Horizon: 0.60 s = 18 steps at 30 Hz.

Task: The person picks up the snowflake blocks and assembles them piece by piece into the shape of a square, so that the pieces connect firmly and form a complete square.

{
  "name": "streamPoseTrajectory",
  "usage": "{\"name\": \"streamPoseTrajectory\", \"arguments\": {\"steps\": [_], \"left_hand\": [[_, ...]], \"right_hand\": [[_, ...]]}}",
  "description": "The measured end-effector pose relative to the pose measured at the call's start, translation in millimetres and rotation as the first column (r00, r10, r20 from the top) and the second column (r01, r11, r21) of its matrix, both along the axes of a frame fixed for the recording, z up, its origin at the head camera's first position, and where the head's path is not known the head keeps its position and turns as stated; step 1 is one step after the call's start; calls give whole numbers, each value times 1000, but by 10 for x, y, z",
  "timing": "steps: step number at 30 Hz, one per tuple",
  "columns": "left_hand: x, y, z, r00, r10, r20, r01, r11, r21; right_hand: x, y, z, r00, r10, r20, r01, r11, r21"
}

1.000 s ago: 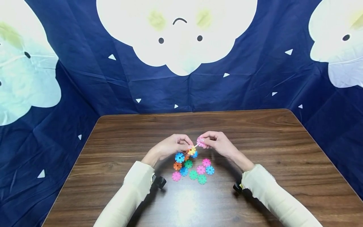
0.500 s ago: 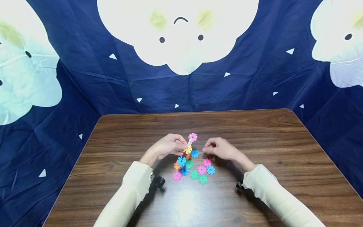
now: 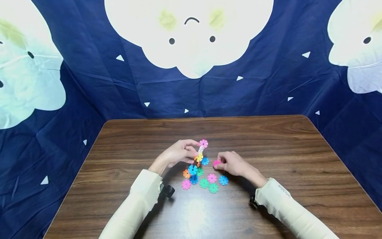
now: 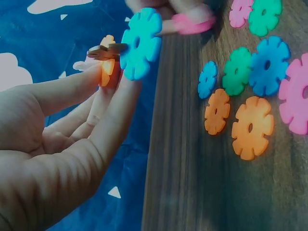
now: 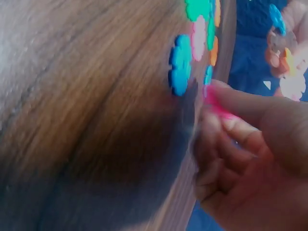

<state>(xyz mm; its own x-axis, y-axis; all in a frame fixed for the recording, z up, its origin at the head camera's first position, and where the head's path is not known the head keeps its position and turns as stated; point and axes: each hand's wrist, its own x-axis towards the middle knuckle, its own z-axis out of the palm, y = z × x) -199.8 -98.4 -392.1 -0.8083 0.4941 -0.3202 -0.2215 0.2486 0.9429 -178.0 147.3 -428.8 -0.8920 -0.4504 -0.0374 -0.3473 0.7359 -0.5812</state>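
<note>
My left hand [image 3: 179, 153] pinches a chain of interlocked plastic snowflake discs above the table. A pink disc [image 3: 204, 143] tops that chain; a white one and a yellow disc [image 3: 199, 157] follow it. At its near end is a blue disc [image 4: 149, 48], large in the left wrist view, slotted onto a brownish piece. Thumb and fingers of my right hand [image 3: 235, 164] pinch a bright pink disc [image 5: 217, 102], partly hidden by them and tilted on edge. This hand is low over the table, right of the loose discs.
Loose discs lie flat between and below the hands: a blue disc [image 3: 205, 161], an orange disc [image 4: 252, 130], a pink disc [image 3: 212, 178], a green disc [image 3: 213, 188] and several others. The wooden table [image 3: 268, 139] backs onto a dark blue cloth [image 3: 167, 93] with clouds.
The right hand has let go of the chain's pink end, moved down and toward me, and picked a bright pink disc off the table. The left hand has tipped the chain more upright.
</note>
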Motion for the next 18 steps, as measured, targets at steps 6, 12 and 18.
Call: {"name": "streamPoseTrajectory", "arguments": {"steps": [6,12,18], "left_hand": [[1,13,-30,1000,3,16,-4,1000,9],[15,50,-23,999,-19,33,17,999,39],[34,88,1,998,-52,46,49,996,69]], "right_hand": [[-35,0,103,975,-107,-197,58,969,-241],[-28,-40,166,920,-127,-370,-1,945,-328],[0,-64,161,898,-154,-412,-11,929,-371]]}}
